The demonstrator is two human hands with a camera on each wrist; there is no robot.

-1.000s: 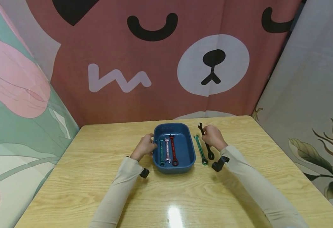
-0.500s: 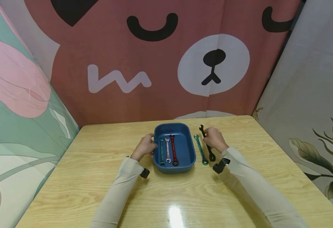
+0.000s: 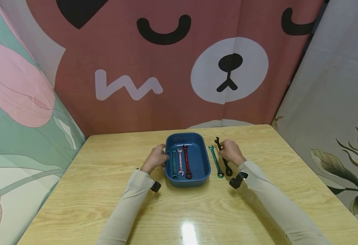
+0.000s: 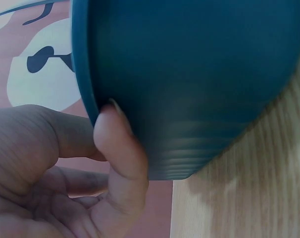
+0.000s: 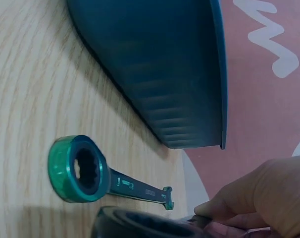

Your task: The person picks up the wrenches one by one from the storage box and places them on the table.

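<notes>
My left hand [image 3: 155, 157] grips the left rim of a blue plastic bin [image 3: 187, 183]; in the left wrist view the thumb [image 4: 121, 158] presses its outer wall. Side by side inside lie a green wrench [image 3: 174, 164], a pinkish silver wrench [image 3: 180, 162] and a red wrench [image 3: 186, 162]. Right of the bin, my right hand [image 3: 231, 152] pinches a black combination wrench [image 3: 227, 167] near its upper end. Between that wrench and the bin, another green wrench [image 3: 216, 160] lies on the table, its ring end [image 5: 75, 168] large in the right wrist view.
The wooden table [image 3: 105, 190] extends on all sides of the bin. A curtain with a bear print [image 3: 166, 75] hangs behind its far edge, with patterned cloths at left and right. Each wrist carries a small black camera [image 3: 156, 186].
The right hand and black wrench have moved slightly toward the near side and a little right. My left hand and the bin have stayed in place.
</notes>
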